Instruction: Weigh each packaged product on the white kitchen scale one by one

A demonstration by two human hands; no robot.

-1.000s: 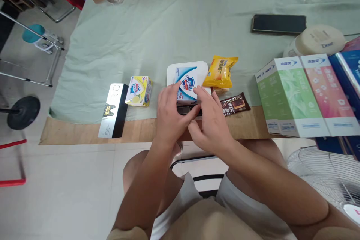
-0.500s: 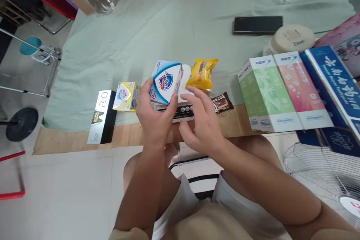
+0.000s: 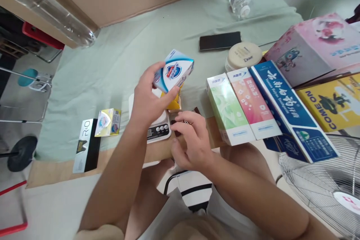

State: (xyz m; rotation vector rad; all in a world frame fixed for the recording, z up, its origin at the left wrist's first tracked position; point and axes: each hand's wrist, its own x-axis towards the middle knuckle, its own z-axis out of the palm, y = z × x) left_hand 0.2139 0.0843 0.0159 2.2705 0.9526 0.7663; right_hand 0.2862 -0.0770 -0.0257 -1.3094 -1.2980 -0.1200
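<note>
My left hand (image 3: 152, 97) grips a white and blue Safeguard soap box (image 3: 176, 70) and holds it tilted in the air. Below it stands a white kitchen scale (image 3: 159, 131), partly hidden by my left hand and forearm. My right hand (image 3: 192, 138) hangs near the table's front edge, fingers apart and curved, holding nothing. Just beyond its fingertips lies a brown snack packet (image 3: 196, 111), mostly covered by the hand. A yellow snack packet (image 3: 176, 102) shows behind the soap box. Left of the scale sit a yellow soap box (image 3: 108, 122) and a black and white box (image 3: 86, 145).
At right stand green (image 3: 227, 108) and pink (image 3: 251, 103) cartons, a blue toothpaste box (image 3: 292, 108), a yellow box (image 3: 332, 101) and a pink floral box (image 3: 312, 48). A Dove jar (image 3: 244, 55) and phone (image 3: 220, 41) lie behind. A fan (image 3: 326, 183) is at lower right.
The view has swung to the right. My left hand has lifted the soap box away from the scale and turned it. My right hand stays low near the table edge.
</note>
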